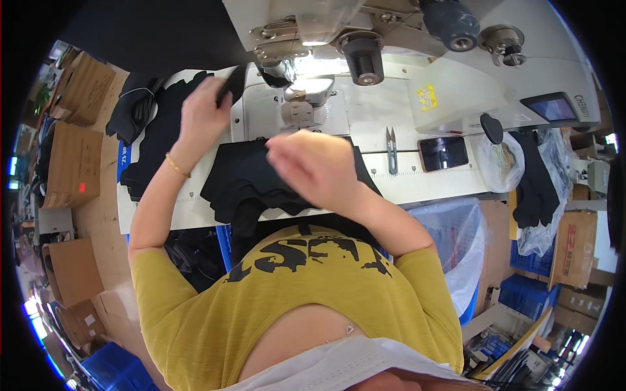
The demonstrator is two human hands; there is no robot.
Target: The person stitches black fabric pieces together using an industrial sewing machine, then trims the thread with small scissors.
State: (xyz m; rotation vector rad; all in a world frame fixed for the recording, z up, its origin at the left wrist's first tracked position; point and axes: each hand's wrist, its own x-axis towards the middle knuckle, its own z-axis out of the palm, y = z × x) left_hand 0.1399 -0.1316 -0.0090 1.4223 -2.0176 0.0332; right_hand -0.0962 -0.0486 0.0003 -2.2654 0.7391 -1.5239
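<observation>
My left hand (203,111), with a gold bracelet at its wrist, is raised left of the sewing machine's needle area. Its thumb and fingers close on a small black fabric piece (233,83). Smeared by motion, my right hand (314,166) hovers over a stack of black fabric pieces (244,173) at the table's near edge, and its fingers do not show clearly. Just beyond both hands stands the sewing machine (450,91), its lamp lit over the metal stitching bed (306,114). More black fabric pieces (166,140) lie under my left forearm.
Right of the bed lie thread snips (391,151) and a phone (443,154). A clear plastic bag (501,163) hangs at the table's right end. Below it is a bin lined with plastic (450,241). Cardboard boxes (72,163) stand on the floor to the left.
</observation>
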